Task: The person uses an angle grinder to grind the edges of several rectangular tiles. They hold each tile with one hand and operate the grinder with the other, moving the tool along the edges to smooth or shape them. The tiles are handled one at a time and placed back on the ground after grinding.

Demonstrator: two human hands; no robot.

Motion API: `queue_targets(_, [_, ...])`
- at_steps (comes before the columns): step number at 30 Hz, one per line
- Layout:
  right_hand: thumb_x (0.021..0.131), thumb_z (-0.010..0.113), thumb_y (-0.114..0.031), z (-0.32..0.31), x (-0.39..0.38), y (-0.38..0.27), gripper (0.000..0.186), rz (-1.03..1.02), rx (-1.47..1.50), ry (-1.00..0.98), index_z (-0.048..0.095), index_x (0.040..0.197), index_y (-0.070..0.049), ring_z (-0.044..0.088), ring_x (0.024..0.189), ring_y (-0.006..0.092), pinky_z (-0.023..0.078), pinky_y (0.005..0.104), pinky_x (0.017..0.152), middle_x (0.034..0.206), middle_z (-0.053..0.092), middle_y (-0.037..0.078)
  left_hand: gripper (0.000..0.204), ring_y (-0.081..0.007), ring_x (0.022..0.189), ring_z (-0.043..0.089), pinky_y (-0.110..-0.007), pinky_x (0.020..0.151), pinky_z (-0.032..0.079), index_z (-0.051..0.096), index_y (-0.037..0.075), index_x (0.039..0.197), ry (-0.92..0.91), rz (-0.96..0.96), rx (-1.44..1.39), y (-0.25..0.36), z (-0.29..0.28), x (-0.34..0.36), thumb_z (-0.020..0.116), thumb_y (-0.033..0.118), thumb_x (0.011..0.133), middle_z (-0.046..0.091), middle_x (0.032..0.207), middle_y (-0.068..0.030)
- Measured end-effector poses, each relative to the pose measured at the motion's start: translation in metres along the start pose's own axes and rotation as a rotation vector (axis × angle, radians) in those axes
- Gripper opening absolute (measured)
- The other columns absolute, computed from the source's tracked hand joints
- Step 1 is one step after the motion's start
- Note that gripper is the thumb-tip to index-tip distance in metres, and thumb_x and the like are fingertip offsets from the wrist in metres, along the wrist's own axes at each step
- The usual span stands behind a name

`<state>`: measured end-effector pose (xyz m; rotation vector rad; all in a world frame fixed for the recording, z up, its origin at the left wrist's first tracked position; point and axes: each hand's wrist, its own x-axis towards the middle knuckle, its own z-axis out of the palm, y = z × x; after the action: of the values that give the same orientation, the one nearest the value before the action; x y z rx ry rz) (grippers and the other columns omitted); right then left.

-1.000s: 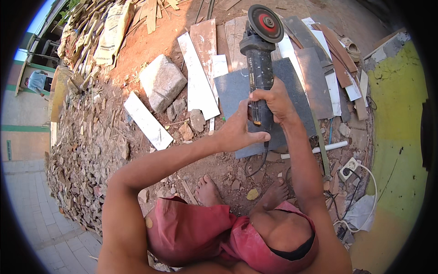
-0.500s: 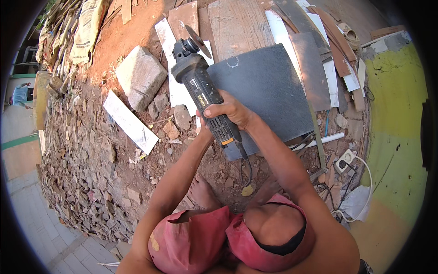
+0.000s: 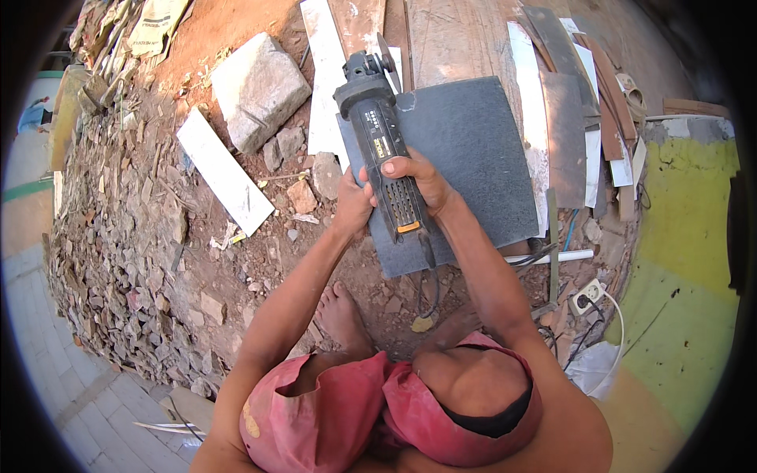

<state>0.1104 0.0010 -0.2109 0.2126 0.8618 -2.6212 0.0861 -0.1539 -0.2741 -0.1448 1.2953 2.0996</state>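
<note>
Both hands hold a black angle grinder over the left part of a dark grey slab. My right hand wraps round the body from the right, its thumb lying across the top. From the left, my left hand closes on the lower body; its fingers are partly hidden beneath. The head of the tool points away from me, and its cutting disc stands nearly edge-on to the right of the head. A power cord hangs from the near end. Whether the disc spins cannot be made out.
A large pale stone and a white strip lie to the left, beside heaped rubble. Boards and offcuts are spread far right. A white socket block with cords sits near the yellow-green wall. My bare foot is close below.
The grinder has turned from leaning far left to pointing more straight ahead, and has shifted right across the slab. Both hands keep their hold. The whole view has shifted slightly.
</note>
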Motion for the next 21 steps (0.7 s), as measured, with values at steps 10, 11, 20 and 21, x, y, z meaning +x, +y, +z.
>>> queue_targets(10, [0.081,0.066,-0.019,-0.012,-0.001,0.006,0.046,0.009,0.008,0.052,0.049,0.117,0.006,0.070,0.074,0.0229,0.062,0.0330,0.062,0.094,0.065,0.018,0.035,-0.0040,0.065,0.058,-0.021,0.056,0.052,0.047,0.002,0.116,0.067,0.021,0.043,0.001,0.006,-0.003,0.068,0.008,0.088,0.061,0.088,-0.0014])
queue_targets(11, [0.082,0.066,-0.019,-0.013,-0.001,0.007,0.046,0.004,0.008,0.052,0.049,0.116,0.006,0.070,0.073,0.0228,0.062,0.0330,0.062,0.093,0.065,0.018,0.035,-0.0040,0.065,0.058,-0.021,0.057,0.052,0.047,0.002,0.116,0.088,0.027,0.057,0.001,0.008,-0.004,0.068,0.008,0.088,0.061,0.088,-0.0014])
queue_targets(20, [0.081,0.067,-0.021,-0.013,0.001,0.006,0.044,0.012,-0.010,0.041,0.053,0.112,0.008,0.070,0.065,0.0224,0.062,0.0313,0.057,0.089,0.067,0.019,0.033,-0.0048,0.067,0.059,-0.021,0.059,0.053,0.048,0.003,0.116,0.039,0.033,0.064,-0.001,0.000,-0.002,0.067,0.011,0.091,0.062,0.091,-0.0022])
queue_targets(21, [0.081,0.067,-0.021,-0.014,0.001,0.006,0.044,0.015,-0.014,0.036,0.053,0.111,0.008,0.070,0.065,0.0223,0.062,0.0310,0.057,0.089,0.067,0.019,0.032,-0.0048,0.068,0.059,-0.021,0.059,0.053,0.048,0.003,0.116,0.020,0.023,0.041,0.001,0.003,-0.003,0.067,0.011,0.092,0.062,0.092,-0.0025])
